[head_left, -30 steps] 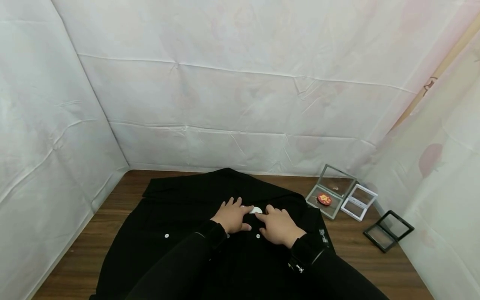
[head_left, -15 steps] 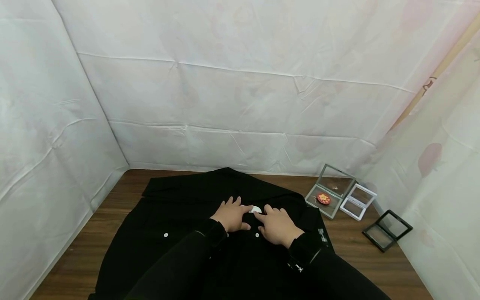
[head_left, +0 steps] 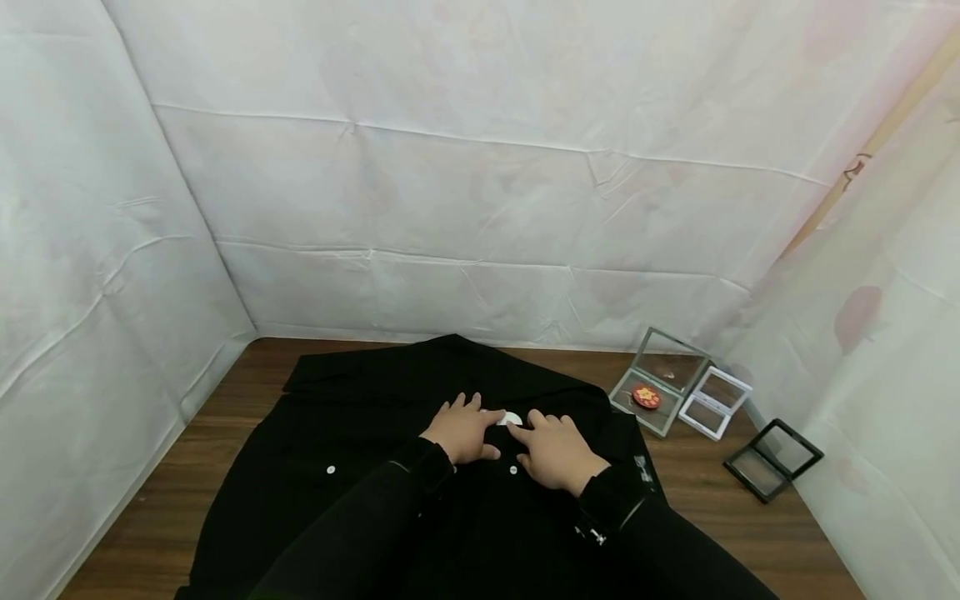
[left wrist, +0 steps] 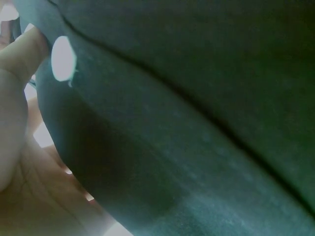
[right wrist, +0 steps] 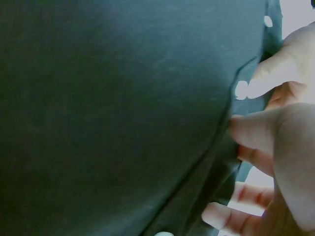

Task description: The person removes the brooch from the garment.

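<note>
A black button-up shirt (head_left: 360,442) lies spread flat, with small white buttons (head_left: 331,470) showing on its front. My left hand (head_left: 462,431) rests on the cloth, fingers spread. Opposite it my right hand (head_left: 558,451) touches the shirt, its index finger reaching left. Between the two index fingertips shows a white rounded patch (head_left: 511,419); what it is cannot be made out. Close to the left thumb in the left wrist view is a white button (left wrist: 64,59). The right wrist view has another button (right wrist: 241,90) beside the fingers.
A grey clear-sided case (head_left: 660,382) stands unfolded at the right with a red and yellow round piece (head_left: 646,397) in it. Beside it are a white case (head_left: 716,403) and a black case (head_left: 773,461). White cloth walls (head_left: 480,208) surround the wooden table (head_left: 142,508).
Both hands keep almost the same position on the shirt. The whole head view has shifted very slightly.
</note>
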A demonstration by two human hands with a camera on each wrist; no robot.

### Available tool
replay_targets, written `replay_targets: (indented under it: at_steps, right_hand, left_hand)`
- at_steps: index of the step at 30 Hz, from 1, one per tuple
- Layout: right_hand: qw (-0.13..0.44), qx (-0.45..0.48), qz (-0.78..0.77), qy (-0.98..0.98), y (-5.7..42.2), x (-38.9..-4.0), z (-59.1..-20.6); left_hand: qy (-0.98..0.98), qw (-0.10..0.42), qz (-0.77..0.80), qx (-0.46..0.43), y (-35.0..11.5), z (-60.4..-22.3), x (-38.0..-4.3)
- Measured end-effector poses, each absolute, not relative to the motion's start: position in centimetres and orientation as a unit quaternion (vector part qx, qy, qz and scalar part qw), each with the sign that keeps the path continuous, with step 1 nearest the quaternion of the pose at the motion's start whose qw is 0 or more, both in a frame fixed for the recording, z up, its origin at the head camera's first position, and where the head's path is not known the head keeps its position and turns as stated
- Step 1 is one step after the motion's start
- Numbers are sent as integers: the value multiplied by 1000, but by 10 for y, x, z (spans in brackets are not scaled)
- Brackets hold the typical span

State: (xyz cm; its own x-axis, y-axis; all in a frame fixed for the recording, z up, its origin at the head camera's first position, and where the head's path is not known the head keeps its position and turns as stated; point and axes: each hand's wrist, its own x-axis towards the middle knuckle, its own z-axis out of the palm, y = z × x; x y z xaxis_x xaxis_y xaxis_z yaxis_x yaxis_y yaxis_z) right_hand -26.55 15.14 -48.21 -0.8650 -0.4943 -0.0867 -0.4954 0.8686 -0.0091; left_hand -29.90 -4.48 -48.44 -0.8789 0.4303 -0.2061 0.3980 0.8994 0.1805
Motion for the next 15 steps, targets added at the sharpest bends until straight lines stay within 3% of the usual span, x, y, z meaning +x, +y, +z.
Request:
replay_targets:
  at_steps: [15]
  right_hand:
    - [33, -263, -4, 964, 149, -264, -482]
  left_hand:
    - [966, 128, 74, 211, -45, -486, -301]
